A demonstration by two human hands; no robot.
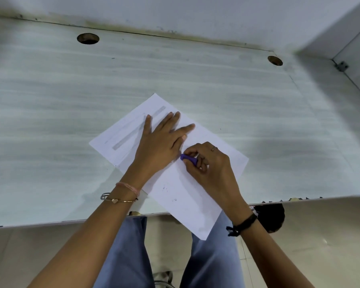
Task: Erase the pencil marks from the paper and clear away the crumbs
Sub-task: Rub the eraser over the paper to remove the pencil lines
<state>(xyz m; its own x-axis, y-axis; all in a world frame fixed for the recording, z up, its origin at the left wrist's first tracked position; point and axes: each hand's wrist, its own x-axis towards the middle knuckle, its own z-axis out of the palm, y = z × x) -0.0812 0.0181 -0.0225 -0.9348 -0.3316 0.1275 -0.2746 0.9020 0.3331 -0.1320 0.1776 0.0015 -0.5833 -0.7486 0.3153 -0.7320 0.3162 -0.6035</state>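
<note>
Paper [181, 196] lies skewed on desk [50, 121], near corner overhanging the edge, w/ dark specks [175, 199] on it, prob. crumbs. Right hand [210, 163] pinches purple eraser [188, 159] against mid-sheet; left hand [160, 140] just beside, fingers flat, pressing paper. Grey pencil marks [137, 129] beyond.

Left hand [160, 140] flat, fingers spread; right hand [208, 163] curled, pinching

Paper [181, 183]: askew on the desk [71, 100], near corner overhanging the front edge.
Left hand [160, 140]: flat on the paper, left of the right hand [208, 163].
Eraser [188, 158]: pinched in the right hand, on the paper, just beside the left hand.
Crumbs [175, 199]: on the paper, before both hands.
Desk's back: left hole [88, 38], right hole [275, 60].
</note>
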